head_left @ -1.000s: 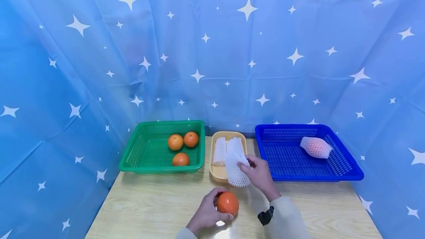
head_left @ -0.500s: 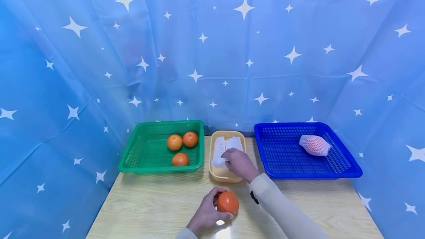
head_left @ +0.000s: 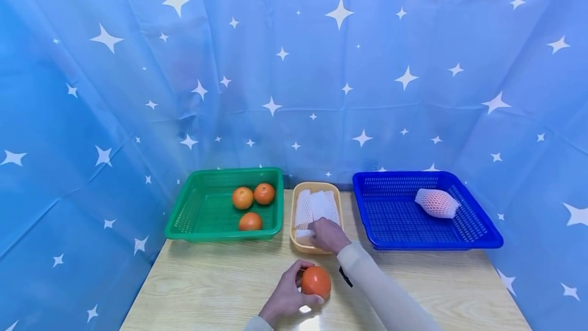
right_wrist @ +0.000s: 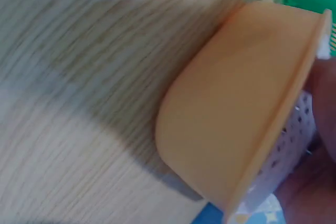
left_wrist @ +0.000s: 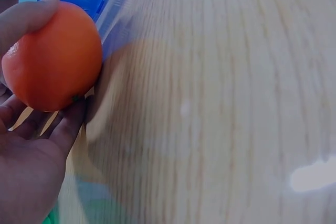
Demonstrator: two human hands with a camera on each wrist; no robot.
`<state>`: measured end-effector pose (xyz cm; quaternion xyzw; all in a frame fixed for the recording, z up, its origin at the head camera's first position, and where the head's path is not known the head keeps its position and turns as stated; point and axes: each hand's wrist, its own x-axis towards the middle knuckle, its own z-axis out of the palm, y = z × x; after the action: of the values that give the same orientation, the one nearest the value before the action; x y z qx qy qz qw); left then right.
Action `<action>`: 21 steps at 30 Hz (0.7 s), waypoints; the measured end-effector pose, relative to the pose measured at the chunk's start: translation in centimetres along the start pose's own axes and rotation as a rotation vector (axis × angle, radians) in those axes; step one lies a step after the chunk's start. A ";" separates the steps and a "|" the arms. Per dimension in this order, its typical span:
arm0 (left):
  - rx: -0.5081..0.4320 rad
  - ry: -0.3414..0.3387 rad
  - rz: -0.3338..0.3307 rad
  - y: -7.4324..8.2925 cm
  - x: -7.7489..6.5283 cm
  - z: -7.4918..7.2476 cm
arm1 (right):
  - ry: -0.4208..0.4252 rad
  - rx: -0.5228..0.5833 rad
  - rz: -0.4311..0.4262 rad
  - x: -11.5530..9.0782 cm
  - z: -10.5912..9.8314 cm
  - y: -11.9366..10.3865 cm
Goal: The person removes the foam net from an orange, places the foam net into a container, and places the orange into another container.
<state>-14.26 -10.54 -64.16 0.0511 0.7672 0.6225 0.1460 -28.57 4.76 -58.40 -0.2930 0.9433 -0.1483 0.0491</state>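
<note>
On the table in front, my left hand (head_left: 289,290) holds an orange (head_left: 316,282) between thumb and fingers. The left wrist view shows the thumb over the orange (left_wrist: 55,56) and the other fingers beneath it. My right hand (head_left: 327,235) reaches into a small cream-coloured tray (head_left: 294,218) of white foam net sleeves (head_left: 319,204), its fingers curled on one of them. The fingertips are partly hidden. In the right wrist view, netting (right_wrist: 281,156) shows between the fingers, just inside the tray's rim.
A green basket (head_left: 209,236) at the left holds 3 oranges (head_left: 242,197). The blue basket (head_left: 381,244) at the right holds a fruit in a foam net (head_left: 437,203). A blue starry curtain (head_left: 294,91) hangs behind the table (head_left: 184,290).
My right hand has carried the lifted foam net back into the tray, first leftward, then slightly toward me. The sleeves lie differently now. My left hand and the orange have stayed put.
</note>
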 end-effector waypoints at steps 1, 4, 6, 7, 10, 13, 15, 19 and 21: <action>0.001 -0.001 -0.003 0.0 0.0 0.0 | -0.015 0.022 -0.002 0.0 0.0 0.1; -0.004 -0.004 -0.005 -0.1 0.1 0.1 | -0.068 0.099 0.025 -0.2 -0.3 0.2; -0.003 -0.004 -0.005 -0.2 0.1 0.1 | -0.093 0.152 0.043 -0.4 -0.6 0.2; 0.001 -0.003 -0.004 -0.2 0.1 0.1 | -0.107 0.169 0.055 -0.5 -0.8 0.2; 0.008 -0.002 0.002 -0.2 0.0 0.1 | -0.125 0.222 0.065 -0.8 -1.4 0.2; 0.030 -0.003 0.009 -0.1 -0.1 0.0 | -0.110 0.242 0.050 -1.1 -2.1 0.1; 0.051 -0.001 0.011 0.1 -0.1 -0.2 | -0.079 0.254 0.026 -1.3 -2.6 0.1; 0.074 0.019 0.033 0.8 -0.3 -1.1 | -0.019 0.269 0.028 -1.4 -3.6 -0.3; 0.071 0.036 0.059 1.3 -0.3 -1.6 | 0.009 0.282 0.038 -1.4 -3.9 -0.4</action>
<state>-14.54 -11.89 -62.51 0.0675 0.7895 0.5996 0.1119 -27.87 6.21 -54.51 -0.2647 0.9186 -0.2799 0.0885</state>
